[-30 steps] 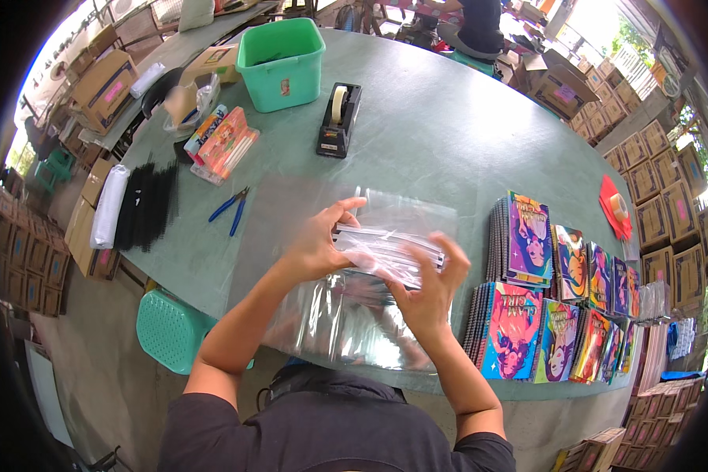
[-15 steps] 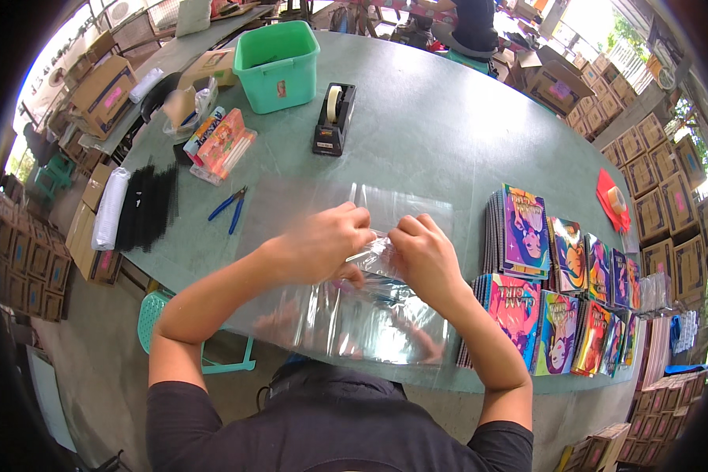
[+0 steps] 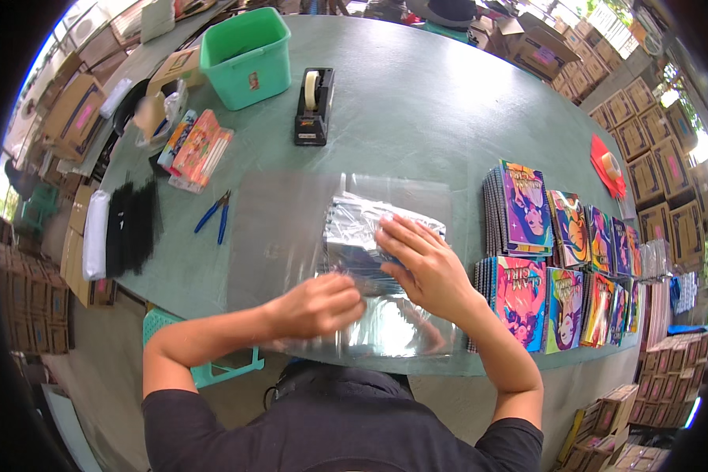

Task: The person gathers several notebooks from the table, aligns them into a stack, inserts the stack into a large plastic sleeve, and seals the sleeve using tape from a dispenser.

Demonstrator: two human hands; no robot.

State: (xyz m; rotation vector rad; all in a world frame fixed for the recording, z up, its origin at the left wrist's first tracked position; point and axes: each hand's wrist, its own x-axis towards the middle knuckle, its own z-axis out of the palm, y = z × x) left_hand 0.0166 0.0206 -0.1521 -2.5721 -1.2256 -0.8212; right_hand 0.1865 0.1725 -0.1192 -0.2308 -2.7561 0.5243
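Observation:
A spiral notebook in a shiny clear plastic bag (image 3: 354, 230) lies in front of me, its cover mostly lost under glare. My right hand (image 3: 421, 256) is open, its fingers stretched flat across the right side of the wrapped notebook. Close to the near left corner of the bag, my left hand (image 3: 318, 305) is closed with curled fingers, a little blurred. Whatever it may hold is hidden. Beneath them a wide clear plastic sheet (image 3: 271, 228) covers part of the green table (image 3: 417, 102).
Stacked spiral notebooks with colourful covers (image 3: 519, 295) stand at the right. Blue-handled pliers (image 3: 215, 216), black strips (image 3: 134, 228) and an orange pack (image 3: 200, 149) lie left. Farther back are a tape dispenser (image 3: 315, 106) and a green bin (image 3: 248, 63). A tape roll (image 3: 610, 165) rests far right.
Both hands were gathering the plastic together at the middle. My left hand has moved nearer to me, and my right hand has opened flat onto the wrapped notebook. The view has shifted slightly.

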